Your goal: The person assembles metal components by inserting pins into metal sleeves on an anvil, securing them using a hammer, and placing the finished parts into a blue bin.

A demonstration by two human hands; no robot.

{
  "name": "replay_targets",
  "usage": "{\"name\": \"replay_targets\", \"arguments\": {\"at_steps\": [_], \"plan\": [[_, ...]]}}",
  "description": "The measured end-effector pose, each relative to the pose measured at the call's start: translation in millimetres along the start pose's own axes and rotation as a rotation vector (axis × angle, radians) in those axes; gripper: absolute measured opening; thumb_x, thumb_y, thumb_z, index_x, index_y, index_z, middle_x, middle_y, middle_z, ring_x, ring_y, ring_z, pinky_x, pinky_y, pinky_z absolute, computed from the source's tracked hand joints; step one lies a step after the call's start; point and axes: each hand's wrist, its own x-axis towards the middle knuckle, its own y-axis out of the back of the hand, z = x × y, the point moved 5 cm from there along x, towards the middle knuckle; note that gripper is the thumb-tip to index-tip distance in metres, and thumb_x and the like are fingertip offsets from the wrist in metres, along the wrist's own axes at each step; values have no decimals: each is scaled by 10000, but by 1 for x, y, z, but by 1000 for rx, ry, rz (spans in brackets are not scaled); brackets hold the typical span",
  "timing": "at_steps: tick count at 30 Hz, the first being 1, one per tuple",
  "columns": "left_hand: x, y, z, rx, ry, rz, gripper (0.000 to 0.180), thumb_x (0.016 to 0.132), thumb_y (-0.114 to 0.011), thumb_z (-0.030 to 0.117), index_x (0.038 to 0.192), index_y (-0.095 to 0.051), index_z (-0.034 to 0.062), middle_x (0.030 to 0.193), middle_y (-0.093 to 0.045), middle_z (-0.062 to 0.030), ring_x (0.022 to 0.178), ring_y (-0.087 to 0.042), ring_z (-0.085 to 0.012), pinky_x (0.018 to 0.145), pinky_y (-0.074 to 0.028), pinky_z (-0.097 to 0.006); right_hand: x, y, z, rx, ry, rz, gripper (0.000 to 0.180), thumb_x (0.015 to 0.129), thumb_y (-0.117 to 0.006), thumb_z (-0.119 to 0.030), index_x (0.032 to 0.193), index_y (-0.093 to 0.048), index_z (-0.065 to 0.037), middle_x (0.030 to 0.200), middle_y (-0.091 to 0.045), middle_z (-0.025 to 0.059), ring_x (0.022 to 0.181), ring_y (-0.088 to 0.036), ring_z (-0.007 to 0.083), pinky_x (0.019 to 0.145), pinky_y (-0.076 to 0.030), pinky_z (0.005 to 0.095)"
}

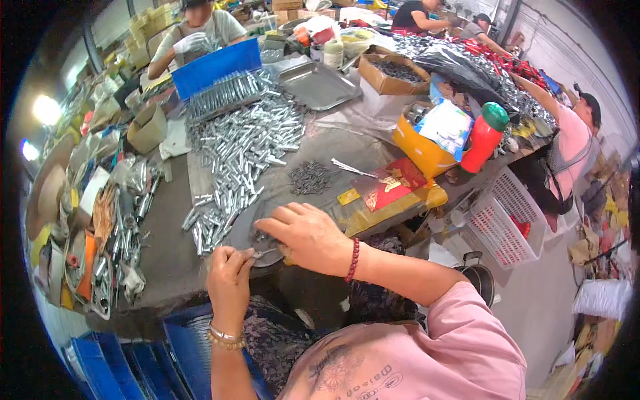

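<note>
My left hand (pixel 229 280) is closed in a pinch at the table's front edge, with a tiny greyish piece at its fingertips that is too small to name. Just right of it my right hand (pixel 310 237) bends its fingers downward, its thumb mostly hidden. A pale, thin metal shape lies between the two hands; whether the right fingers grip it is hard to see. Small dark parts show under those fingers. Beyond the hands spreads a big heap of silvery metal tubes (pixel 247 143). A little pile of small dark pieces (pixel 310 177) lies to its right.
Tweezers (pixel 353 168) and a red envelope (pixel 395 183) lie to the right, near a yellow box (pixel 423 147) and a red bottle with green cap (pixel 485 138). A metal tray (pixel 319 85) sits farther back. Across the table a gloved co-worker holds a blue bin (pixel 219 69).
</note>
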Motion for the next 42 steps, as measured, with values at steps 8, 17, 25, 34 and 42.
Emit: {"name": "replay_targets", "arguments": {"at_steps": [8,17,25,34,42], "plan": [[8,-9,0,-90,-25,32,107,931,-772,103,1032,-784,69,985,-645,-103,930,-650,-307,841,-523,-403,-15,27,30,-10,-200,0,510,793,-715,-25,1300,-670,-66,1099,-660,186,1053,-662,407,916,-551,479],[1,-5,-4,-82,-21,65,125,909,-799,120,1031,-789,98,946,-634,-63,879,-660,-264,754,-527,-382,-25,46,-17,31,-66,38,656,809,-657,79,1412,-689,-178,1059,-633,114,829,-697,345,711,-564,449],[1,-6,-5,-109,-21,55,133,909,-797,92,1041,-783,90,946,-627,-65,856,-661,-260,747,-531,-381,-35,36,-17,-109,-58,-12,586,846,-667,44,1381,-717,-191,1024,-626,100,819,-705,307,698,-580,422],[0,-6,-5,-103,-13,66,130,922,-800,129,1048,-794,97,954,-622,-65,861,-653,-257,760,-529,-365,-15,18,11,-200,-47,-5,525,819,-702,6,1312,-754,-170,1124,-657,102,1082,-656,339,882,-557,450],[-8,-6,-15,-242,-1,66,316,905,-810,93,1219,-787,117,987,-623,-44,876,-617,-219,778,-517,-340,-36,4,-17,-84,-255,-156,165,823,-761,-84,970,-685,-82,958,-673,130,956,-696,350,813,-549,485]]}}
